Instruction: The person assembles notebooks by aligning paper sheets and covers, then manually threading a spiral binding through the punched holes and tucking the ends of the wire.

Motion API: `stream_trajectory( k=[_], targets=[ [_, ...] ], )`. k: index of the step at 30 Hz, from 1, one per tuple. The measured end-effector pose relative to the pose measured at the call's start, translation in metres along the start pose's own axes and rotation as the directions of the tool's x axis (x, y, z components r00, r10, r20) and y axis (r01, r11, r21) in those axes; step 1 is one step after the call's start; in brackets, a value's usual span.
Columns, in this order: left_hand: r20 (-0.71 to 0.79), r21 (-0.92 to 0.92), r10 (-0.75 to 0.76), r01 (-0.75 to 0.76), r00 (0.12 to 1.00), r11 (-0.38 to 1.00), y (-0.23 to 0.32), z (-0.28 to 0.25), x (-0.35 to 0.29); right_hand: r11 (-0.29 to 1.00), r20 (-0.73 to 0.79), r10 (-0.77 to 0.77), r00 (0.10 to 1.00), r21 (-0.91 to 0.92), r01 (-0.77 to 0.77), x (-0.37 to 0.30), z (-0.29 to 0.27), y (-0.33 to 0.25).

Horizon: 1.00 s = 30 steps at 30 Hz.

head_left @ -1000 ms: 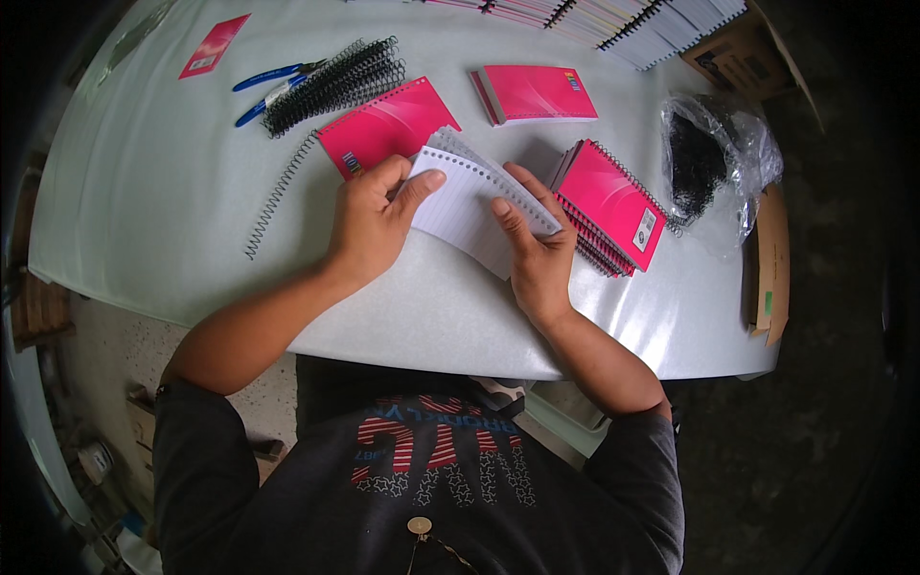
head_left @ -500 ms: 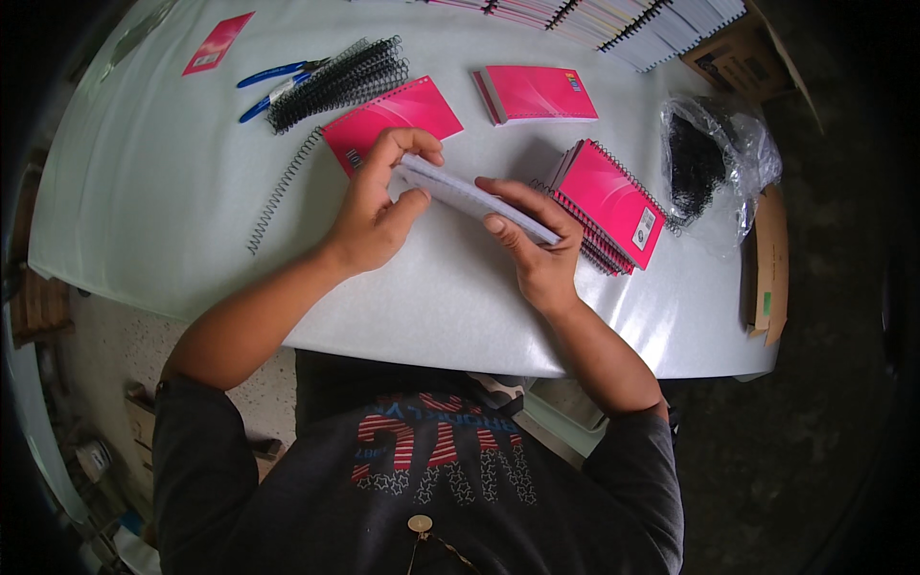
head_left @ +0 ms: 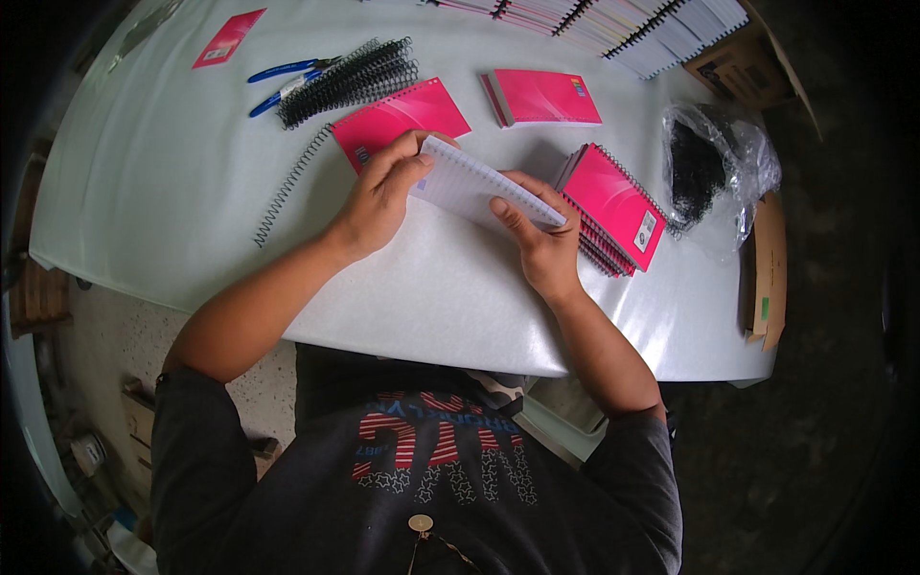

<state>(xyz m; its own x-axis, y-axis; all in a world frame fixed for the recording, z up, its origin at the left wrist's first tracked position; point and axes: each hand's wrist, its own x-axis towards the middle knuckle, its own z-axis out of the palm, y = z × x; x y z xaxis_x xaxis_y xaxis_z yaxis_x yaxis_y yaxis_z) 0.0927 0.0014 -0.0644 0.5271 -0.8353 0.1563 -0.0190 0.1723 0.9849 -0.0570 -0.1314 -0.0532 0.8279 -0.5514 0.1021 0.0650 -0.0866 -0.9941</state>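
Between my two hands, above the table, I hold a block of white lined notebook pages [head_left: 470, 188] with punched holes along its far edge. My left hand [head_left: 383, 196] pinches one end, thumb on the near face. My right hand [head_left: 541, 230] grips the other end, its fingers behind the sheets. Beyond my left hand lies a pink notebook cover [head_left: 422, 110], partly hidden by it. A loose dark spiral coil [head_left: 292, 185] stretches down from the cover's left corner. Close to my right hand stands a stack of spiral-bound pink notebooks [head_left: 613, 201].
Blue-handled pliers [head_left: 283, 81] lie beside a bunch of black spiral coils [head_left: 350, 81]. Farther back are a pink cover sheet [head_left: 228, 38] and an unbound pink notebook [head_left: 546, 98]. At right are a clear plastic bag of dark coils [head_left: 714, 168] and a cardboard box [head_left: 747, 72].
The page block has tilted so that its lined near face now shows more widely. Both hands still hold its ends, and my left hand has shifted slightly right.
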Motion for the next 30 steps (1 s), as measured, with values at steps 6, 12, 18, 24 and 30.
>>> stream_trajectory(
  k=[6,12,18,24,30],
  targets=[
    [-0.002,-0.062,-0.031,0.031,1.000,0.998,0.006,0.000,0.001,0.988,0.025,0.102,0.994,0.117,-0.104,0.003,-0.009,0.002],
    [0.002,-0.001,-0.006,0.006,1.000,1.000,0.001,-0.007,0.000,0.928,0.100,0.202,0.974,0.299,-0.223,0.003,-0.007,-0.005],
    [-0.238,0.139,0.159,-0.128,0.958,0.982,0.002,0.010,-0.003,0.984,-0.016,0.060,0.998,0.172,-0.056,0.000,-0.003,-0.003],
    [-0.037,0.689,0.528,-0.361,0.848,0.628,0.006,0.014,-0.010,0.997,-0.166,-0.072,0.983,0.009,0.075,-0.001,-0.001,-0.004],
    [0.013,0.743,0.562,-0.384,0.827,0.549,0.004,0.016,-0.009,0.996,-0.196,-0.076,0.978,0.029,0.084,0.000,-0.003,0.000]
  ],
)
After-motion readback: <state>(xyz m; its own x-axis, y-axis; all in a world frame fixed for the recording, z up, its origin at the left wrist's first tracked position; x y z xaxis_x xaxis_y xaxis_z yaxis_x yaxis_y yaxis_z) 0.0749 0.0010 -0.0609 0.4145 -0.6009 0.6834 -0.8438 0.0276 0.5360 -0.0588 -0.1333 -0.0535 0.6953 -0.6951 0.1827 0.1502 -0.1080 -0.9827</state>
